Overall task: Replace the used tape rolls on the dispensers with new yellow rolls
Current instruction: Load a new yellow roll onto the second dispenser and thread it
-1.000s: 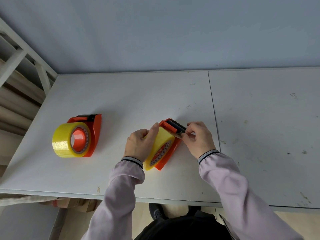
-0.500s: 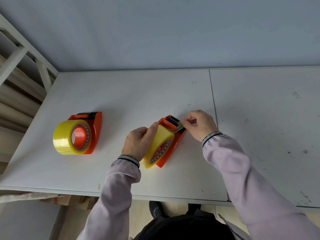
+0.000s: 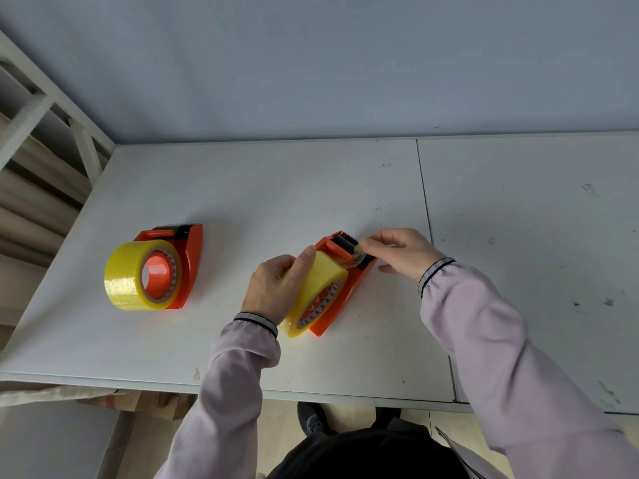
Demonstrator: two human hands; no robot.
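Left hand (image 3: pixel 276 288) wrapped round yellow roll (image 3: pixel 320 292) on near dispenser (image 3: pixel 345 292), thumb on top, steadying it on desk (image 3: pixel 311 188). Right hand (image 3: pixel 401 252) has shifted from low beside dispenser up past its cutter end; fingertips (image 3: pixel 364 244) now pinching clear tape tail (image 3: pixel 356 255) by black roller. I judge tape being threaded to blade, so this swap nearly done. Farther left, well apart: second dispenser (image 3: pixel 188 261) already carrying full yellow roll (image 3: pixel 138 274), untouched. No used rolls seen.
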